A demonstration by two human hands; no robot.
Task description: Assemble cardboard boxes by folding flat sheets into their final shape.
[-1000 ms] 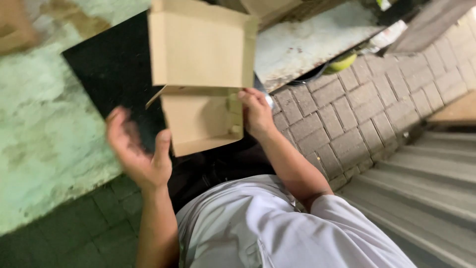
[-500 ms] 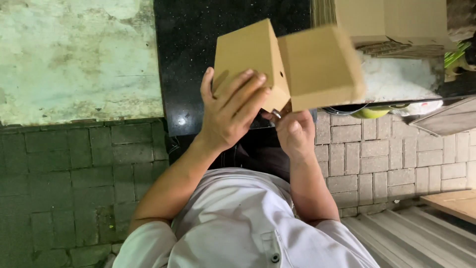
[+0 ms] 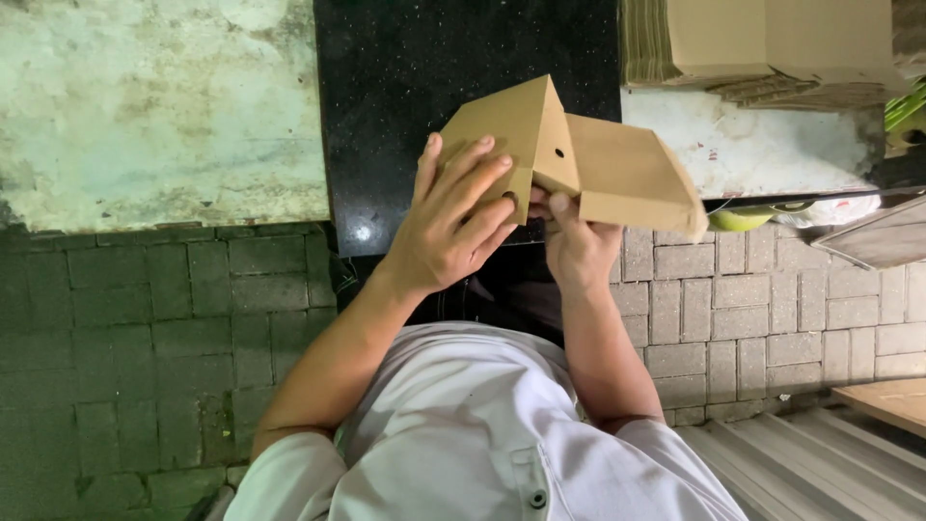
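Note:
A small brown cardboard box (image 3: 617,174) is held up in front of me over a black speckled slab (image 3: 434,77). Its two panels meet at a raised ridge, and one panel has a small round hole. My left hand (image 3: 449,227) lies flat on the box's left panel, fingers spread across it. My right hand (image 3: 577,246) grips the box from below at the fold, thumb up on the card. My white shirt fills the bottom of the view.
A stack of flat cardboard (image 3: 762,48) lies at the top right on a pale worn surface. A weathered green-white slab (image 3: 154,106) is at the left. Grey paving bricks (image 3: 752,309) surround me. Corrugated metal (image 3: 820,463) and a wooden board (image 3: 887,400) sit at the lower right.
A second ago my left hand was free and the box hung open with its flaps out. My left hand now presses on the box, which has turned into a folded, ridged shape.

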